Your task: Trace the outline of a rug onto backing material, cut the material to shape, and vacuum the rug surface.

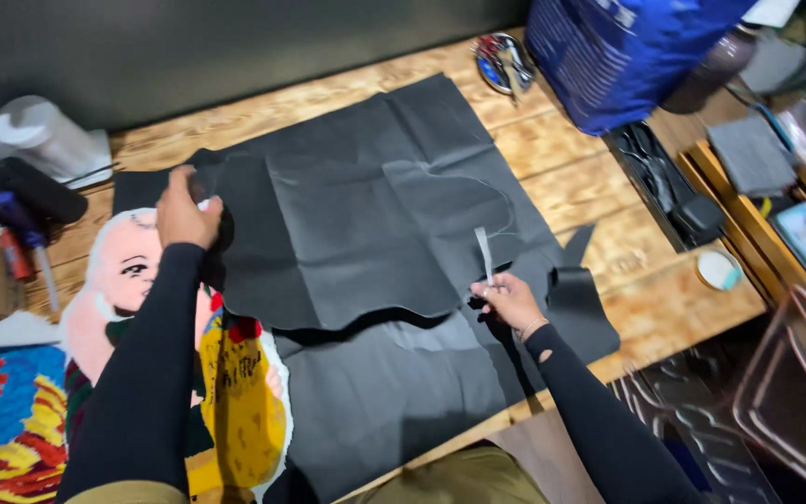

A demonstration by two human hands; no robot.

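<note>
Black fabric (366, 215) lies spread across the wooden table (608, 271), with a curved chalk line on it. At the fabric's near right edge, the right hand (507, 301) pinches scissors (485, 254), blades pointing up over the cloth. At the fabric's left edge, the left hand (184, 213) presses down, fingers curled on a dark round thing. Left of the fabric lies a colourful tufted rug (132, 280) showing a cartoon face. Beyond the fabric's far right corner stands a blue bag (608, 56).

2 hands (187, 213), 2 black fabric sheets (366, 224), 1 blue bag (608, 51), 1 colourful rug piece (226, 392).
</note>
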